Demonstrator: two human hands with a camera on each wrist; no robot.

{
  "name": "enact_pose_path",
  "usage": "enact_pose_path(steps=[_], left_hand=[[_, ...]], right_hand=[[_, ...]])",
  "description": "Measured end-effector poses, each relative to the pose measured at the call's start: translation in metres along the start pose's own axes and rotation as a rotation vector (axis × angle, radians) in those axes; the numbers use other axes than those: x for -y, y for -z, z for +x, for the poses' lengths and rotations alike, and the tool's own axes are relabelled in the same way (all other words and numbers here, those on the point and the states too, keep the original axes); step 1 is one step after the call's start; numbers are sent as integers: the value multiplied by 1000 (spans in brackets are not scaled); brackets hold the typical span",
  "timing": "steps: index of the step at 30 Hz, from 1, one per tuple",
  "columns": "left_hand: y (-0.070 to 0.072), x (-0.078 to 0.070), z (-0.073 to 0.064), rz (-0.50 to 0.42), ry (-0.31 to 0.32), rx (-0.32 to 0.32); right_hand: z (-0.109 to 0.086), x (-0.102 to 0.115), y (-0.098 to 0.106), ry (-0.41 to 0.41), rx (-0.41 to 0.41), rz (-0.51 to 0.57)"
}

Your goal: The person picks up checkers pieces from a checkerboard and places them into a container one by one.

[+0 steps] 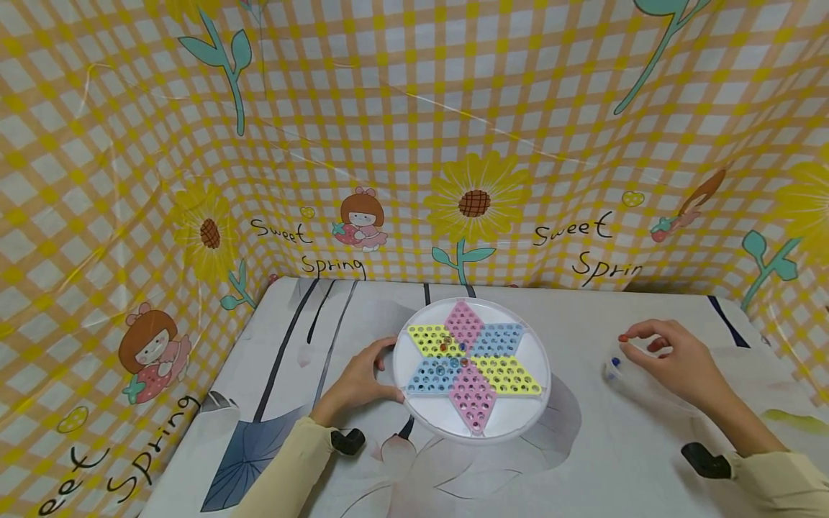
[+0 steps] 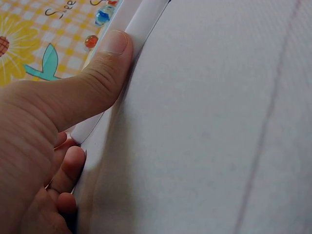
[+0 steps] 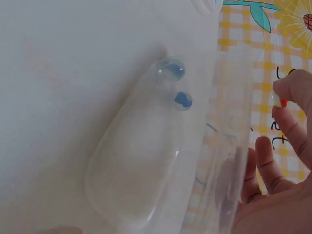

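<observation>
A round white Chinese checkers board with a pink, yellow and blue star lies on the table. My left hand grips its left edge, the thumb on the rim and the other fingers curled beside it. Several glass marbles sit in holes around the star's middle and upper left. Off to the right, my right hand pinches a clear marble with red in it between thumb and index finger. Below that hand stands a clear plastic container, with two blue-and-clear marbles at one end.
A white cloth with grey and dark plant prints covers the table. Yellow checked fabric with sunflowers hangs behind and at both sides. A small grey-white object lies at the table's left edge.
</observation>
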State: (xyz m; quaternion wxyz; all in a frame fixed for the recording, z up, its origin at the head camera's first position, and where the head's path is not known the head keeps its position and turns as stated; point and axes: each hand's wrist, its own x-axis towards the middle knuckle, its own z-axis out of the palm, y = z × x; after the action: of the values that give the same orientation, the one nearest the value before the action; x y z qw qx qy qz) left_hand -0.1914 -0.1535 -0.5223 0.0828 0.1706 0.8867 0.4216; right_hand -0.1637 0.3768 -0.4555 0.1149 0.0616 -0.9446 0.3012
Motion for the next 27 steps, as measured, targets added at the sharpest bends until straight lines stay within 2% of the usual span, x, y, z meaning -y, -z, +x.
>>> enact_pose_path(steps=[7,18,27], left_hand=[[0,1,0,1,-3,-1],[1,-1,-1,2,-15,4],[1,-2,-1,10,1,5]], right_hand=[[1,-6,-2,-91,54,-38],[2,-12,-3,-102,98,-56],[3,-18,-6,-93,91,-65]])
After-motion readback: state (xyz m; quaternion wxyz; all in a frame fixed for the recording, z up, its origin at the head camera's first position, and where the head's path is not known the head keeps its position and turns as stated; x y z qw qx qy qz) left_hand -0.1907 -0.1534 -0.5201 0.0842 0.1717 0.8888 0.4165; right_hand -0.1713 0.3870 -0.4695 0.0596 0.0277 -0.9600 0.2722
